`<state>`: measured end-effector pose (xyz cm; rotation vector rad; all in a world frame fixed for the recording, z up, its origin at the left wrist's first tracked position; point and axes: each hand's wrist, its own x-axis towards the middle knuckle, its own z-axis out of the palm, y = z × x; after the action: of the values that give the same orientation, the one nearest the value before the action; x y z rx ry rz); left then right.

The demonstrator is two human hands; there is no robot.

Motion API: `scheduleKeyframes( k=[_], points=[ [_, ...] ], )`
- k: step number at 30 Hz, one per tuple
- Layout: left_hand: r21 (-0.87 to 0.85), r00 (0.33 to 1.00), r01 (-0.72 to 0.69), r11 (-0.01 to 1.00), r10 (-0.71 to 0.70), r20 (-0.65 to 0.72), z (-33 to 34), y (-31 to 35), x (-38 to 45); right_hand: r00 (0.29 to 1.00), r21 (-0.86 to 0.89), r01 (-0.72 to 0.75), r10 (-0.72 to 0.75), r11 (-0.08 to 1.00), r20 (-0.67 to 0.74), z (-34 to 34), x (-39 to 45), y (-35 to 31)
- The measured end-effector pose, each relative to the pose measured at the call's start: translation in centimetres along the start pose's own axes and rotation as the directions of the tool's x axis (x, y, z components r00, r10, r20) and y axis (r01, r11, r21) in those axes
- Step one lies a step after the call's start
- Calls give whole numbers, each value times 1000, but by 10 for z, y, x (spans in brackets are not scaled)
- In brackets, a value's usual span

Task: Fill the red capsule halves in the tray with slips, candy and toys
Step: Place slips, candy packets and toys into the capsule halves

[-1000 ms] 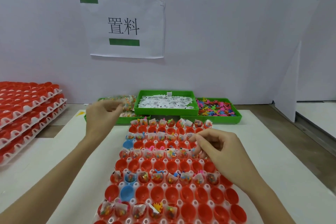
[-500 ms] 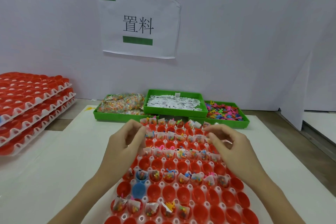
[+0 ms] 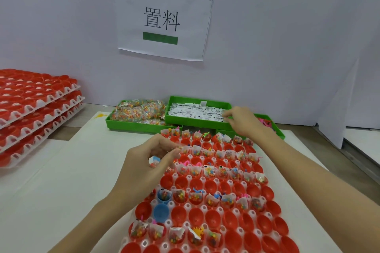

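Your right hand [image 3: 243, 122] pinches slips [image 3: 197, 112] in the middle green bin [image 3: 195, 123] at the board's far edge; your left hand [image 3: 151, 165], fingers curled around candy packets [image 3: 154, 161], hovers over the capsule tray [image 3: 205, 207].

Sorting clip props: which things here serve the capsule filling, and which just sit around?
In use: tray of red capsule halves; slips bin; candy bin; toy bin; left hand; right hand.
Idle: stacked trays; wall sign.
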<state>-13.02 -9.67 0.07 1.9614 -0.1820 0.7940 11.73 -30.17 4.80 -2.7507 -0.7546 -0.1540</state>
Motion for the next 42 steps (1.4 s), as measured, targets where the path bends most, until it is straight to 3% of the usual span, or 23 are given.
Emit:
scheduleKeyframes(
  k=[4, 8, 16, 20, 25, 29, 32, 36, 42],
  points=[
    [12, 1000, -9, 1000, 9, -2, 1, 0, -1, 1000, -82, -2, 3, 997, 10, 8, 18, 3],
    [21, 1000, -19, 1000, 19, -9, 2, 1, 0, 998, -61, 13, -10, 998, 58, 5, 29, 0],
    [56, 1000, -14, 998, 13, 5, 3, 2, -1, 999, 2, -49, 49, 999, 19, 8, 36, 2],
    [47, 1000, -7, 999, 7, 5, 3, 4, -2, 997, 36, -33, 36, 999, -69, 11, 28, 4],
    [-23, 998, 65, 998, -65, -2, 2, 4, -1, 955, 31, 5, 4, 999, -297, 9, 12, 7],
    [-118, 989, 144, 983, -139, 49, 2, 10, -1, 903, 224, 79, 26, 971, -429, -3, -19, -2],
    [-158, 982, 171, 972, -156, 104, 3, 15, -1, 920, 431, 113, 69, 896, -385, -13, -58, -19],
    [-120, 985, 86, 989, -66, 162, 4, 19, -3, 966, 587, 226, -103, 777, -236, -13, -126, -51],
    [-179, 981, 8, 984, 27, 193, 11, 26, -9, 924, 555, 381, -299, 739, -237, 2, -176, -81]
  ],
)
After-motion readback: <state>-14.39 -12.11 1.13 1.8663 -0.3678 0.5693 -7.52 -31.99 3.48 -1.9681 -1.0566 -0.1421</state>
